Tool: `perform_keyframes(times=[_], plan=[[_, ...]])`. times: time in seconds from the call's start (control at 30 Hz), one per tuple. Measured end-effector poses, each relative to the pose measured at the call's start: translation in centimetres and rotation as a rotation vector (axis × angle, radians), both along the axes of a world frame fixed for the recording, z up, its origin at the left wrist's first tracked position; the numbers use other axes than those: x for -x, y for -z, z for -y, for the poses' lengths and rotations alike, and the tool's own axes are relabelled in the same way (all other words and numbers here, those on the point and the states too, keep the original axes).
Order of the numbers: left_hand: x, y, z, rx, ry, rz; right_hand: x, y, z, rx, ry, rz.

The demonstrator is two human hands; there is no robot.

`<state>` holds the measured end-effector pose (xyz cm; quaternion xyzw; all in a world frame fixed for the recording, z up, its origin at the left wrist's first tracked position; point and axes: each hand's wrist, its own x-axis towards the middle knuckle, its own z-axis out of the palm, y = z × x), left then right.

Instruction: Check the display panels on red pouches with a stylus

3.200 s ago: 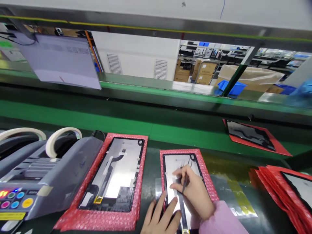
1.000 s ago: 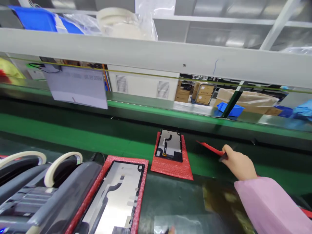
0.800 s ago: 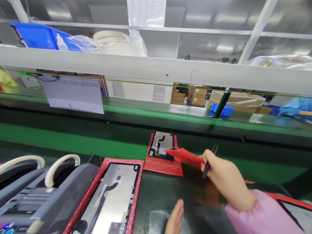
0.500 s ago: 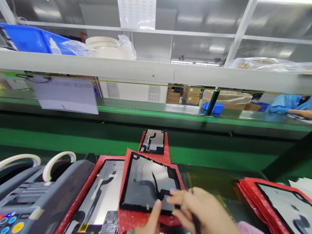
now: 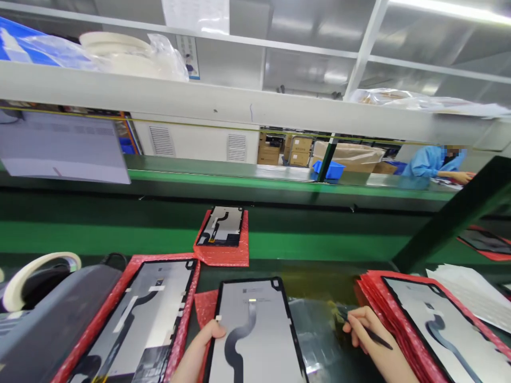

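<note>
One panel (image 5: pixel 255 335) at bottom centre, flat on its red bubble sleeve (image 5: pixel 205 308), grey back up, flex strip looks unworked so far. Left hand (image 5: pixel 197 351) pinching its left edge, thumb on top. Right hand (image 5: pixel 369 332) just right of it, fingers curled round a dark stylus (image 5: pixel 365 327). Probably done: one lying mid-frame on the green belt (image 5: pixel 120 234). Still waiting: another panel (image 5: pixel 136 319) lower left, plus red stack (image 5: pixel 435 324) lower right.
</note>
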<state>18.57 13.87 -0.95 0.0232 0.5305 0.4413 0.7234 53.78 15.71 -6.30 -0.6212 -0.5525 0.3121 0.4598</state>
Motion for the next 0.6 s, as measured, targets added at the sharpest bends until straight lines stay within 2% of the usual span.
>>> perform_keyframes(times=[0.13, 0.27, 0.37, 0.47, 0.53, 0.6], plan=[[-1.4, 1.1, -1.1, -0.075, 0.064, -0.136, 0.1, 0.3, 0.2, 0.015, 0.009, -0.091], [-1.8, 1.4, -1.4, -0.138, 0.020, -0.189, 0.0, 0.6, -0.2, 0.052, -0.041, -0.094], [-1.1, 2.7, -1.0, -0.247, -0.039, -0.324, -0.1, 0.5, -0.5, 0.084, -0.062, -0.055], [0.6, 4.5, 0.6, -0.537, 0.036, -0.712, 0.0, 0.0, -0.5, 0.094, -0.070, -0.059], [1.8, 5.4, 2.2, -0.793, 0.202, -1.040, 0.2, -0.4, -0.5, 0.108, -0.067, -0.071], [2.7, 5.9, 3.8, -1.122, 0.384, -1.383, 0.5, -0.8, -0.7, 0.126, -0.046, -0.084]])
